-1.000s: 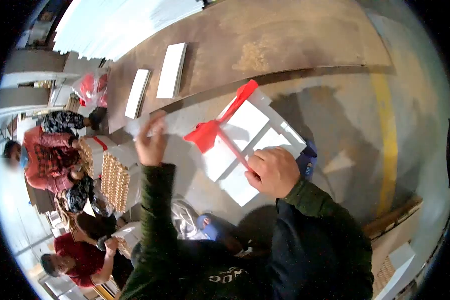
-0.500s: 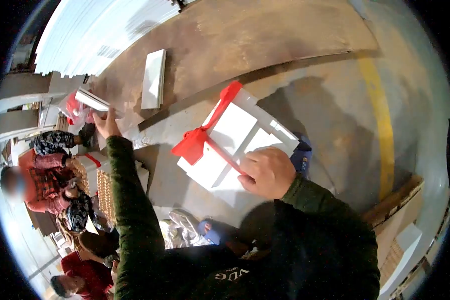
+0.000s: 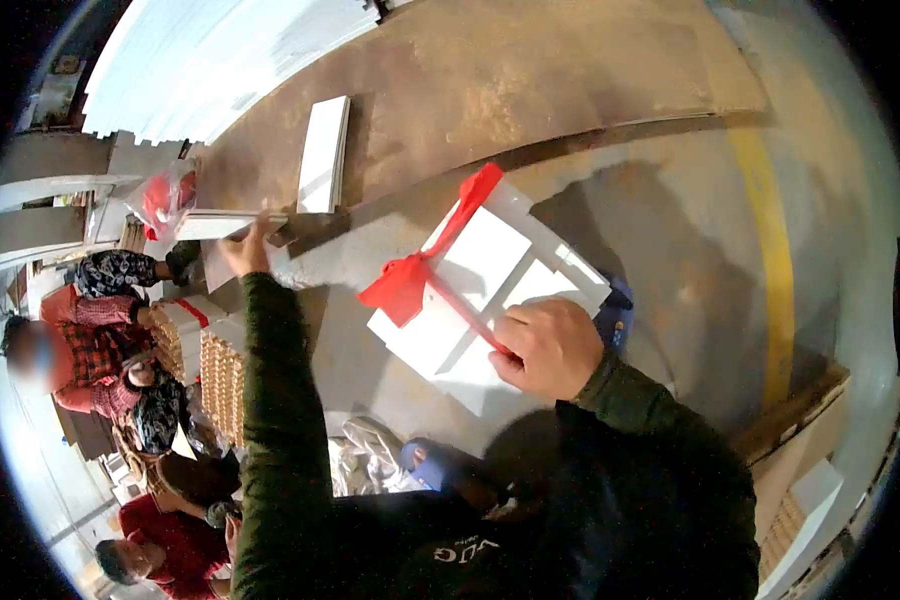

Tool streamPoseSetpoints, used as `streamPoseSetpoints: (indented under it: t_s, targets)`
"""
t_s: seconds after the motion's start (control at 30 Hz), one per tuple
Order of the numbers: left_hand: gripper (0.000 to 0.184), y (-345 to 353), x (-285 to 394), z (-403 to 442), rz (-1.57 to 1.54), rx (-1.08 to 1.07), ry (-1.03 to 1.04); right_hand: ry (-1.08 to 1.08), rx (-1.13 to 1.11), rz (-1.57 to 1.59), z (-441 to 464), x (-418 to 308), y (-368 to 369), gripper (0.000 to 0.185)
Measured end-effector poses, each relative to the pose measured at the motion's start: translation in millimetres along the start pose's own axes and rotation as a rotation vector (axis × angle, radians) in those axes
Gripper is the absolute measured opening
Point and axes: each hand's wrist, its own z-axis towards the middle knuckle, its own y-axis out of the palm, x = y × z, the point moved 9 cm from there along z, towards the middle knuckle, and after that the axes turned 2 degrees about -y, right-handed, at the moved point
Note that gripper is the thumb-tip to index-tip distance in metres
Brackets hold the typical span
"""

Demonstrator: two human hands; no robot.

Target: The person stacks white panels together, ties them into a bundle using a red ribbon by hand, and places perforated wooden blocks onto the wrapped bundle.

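Note:
My right hand is closed round the red ribbon, which is tied about a bundle of white boards. A bunched red knot lies on the bundle's left side. Out to the upper left, my left hand grips a short stack of narrow white boards near its right end; its fingers are slightly blurred. A similar white stack lies flat on the brown sheet, to the right of that hand.
The large brown sheet spans the top, with a big pile of white panels at upper left. A clear bag with red contents is beyond my left hand. Two people sit at left. A wooden-edged stack stands right.
The narrow boards at my left hand have swung from a slant to nearly level and moved rightward with it. My right hand stays on the ribbon; the whole view has shifted slightly.

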Motion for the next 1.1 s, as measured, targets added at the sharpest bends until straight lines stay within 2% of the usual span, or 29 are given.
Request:
streamPoseSetpoints:
  t_s: [0.03,0.07,0.1,0.17,0.2,0.23,0.27,0.3,0.37,0.43,0.5,0.53,0.57,0.6,0.67,0.7,0.73,0.77,0.8,0.83,0.9,0.93,1.03,1.07,1.1]
  targets:
    - [0.075,-15,-14,21,0.119,0.013,0.043,0.005,0.002,-0.005,-3,2,0,0.02]
    - [0.073,-15,22,15,-0.025,0.014,-0.048,0.025,-0.002,-0.017,-3,2,-2,0.021]
    - [0.072,-23,41,26,0.096,-0.066,0.104,0.038,-0.001,-0.01,-5,2,-3,0.021]
    - [0.062,-16,151,2,1.252,0.154,0.369,0.071,-0.047,0.031,-4,5,0,0.021]
    - [0.057,-9,161,-1,1.468,0.163,0.594,0.148,-0.228,0.031,-3,7,7,0.017]
    - [0.052,-3,165,-2,1.679,0.171,0.823,0.136,-0.23,0.036,-2,5,8,0.017]
    - [0.052,-5,106,28,1.929,-0.161,0.474,0.143,-0.2,-0.013,-2,6,7,0.017]
    - [0.06,-11,38,45,2.153,-0.286,0.549,0.154,-0.169,-0.063,-3,6,6,0.018]
    - [0.067,-2,76,0,1.84,-0.591,0.455,0.15,-0.154,-0.081,-3,6,4,0.018]
    - [0.077,0,138,-33,1.471,-0.576,0.509,0.183,-0.115,-0.101,-8,9,-1,0.019]
    - [0.079,-23,164,-60,0.992,-0.555,0.319,0.204,-0.097,-0.063,-11,11,-3,0.018]
    - [0.079,-38,175,-86,0.635,-0.688,0.151,0.21,-0.1,-0.081,-11,11,-3,0.017]
    - [0.081,-50,203,-121,0.696,-0.699,0.471,0.203,-0.109,-0.1,-12,9,-2,0.016]
    - [0.081,-53,210,-154,0.662,-0.836,0.198,0.196,-0.122,-0.098,-14,8,1,0.016]
    - [0.08,-41,234,-225,0.372,-1.023,0.295,0.175,0.003,-0.169,-15,4,-6,0.014]
    - [0.078,-22,242,-248,0.491,-1.105,0.255,0.161,-0.004,-0.162,-15,2,-6,0.014]
    - [0.076,-15,240,-265,0.488,-1.087,0.114,0.133,-0.044,-0.173,-14,1,-3,0.014]
    - [0.072,-23,221,-283,0.414,-0.994,-0.001,0.11,-0.081,-0.186,-14,1,-2,0.015]
    - [0.07,-16,222,-292,0.379,-1.0,-0.033,0.145,-0.166,-0.19,-13,5,4,0.016]
    - [0.068,-7,223,-298,0.342,-1.009,-0.062,0.148,-0.16,-0.188,-13,7,3,0.016]
    - [0.058,13,230,-306,0.506,-1.082,0.069,0.133,-0.157,-0.03,-16,11,3,0.015]
    - [0.053,12,227,-306,0.575,-0.988,0.136,0.142,-0.153,-0.031,-17,13,1,0.015]
    - [0.055,18,237,-311,0.717,-0.905,0.243,0.112,-0.136,0.026,-17,11,-4,0.014]
    - [0.059,20,234,-309,0.69,-0.913,0.137,0.093,-0.132,0.031,-16,9,-5,0.014]
    - [0.059,22,232,-309,0.688,-0.918,0.139,0.073,-0.128,0.036,-16,8,-6,0.015]
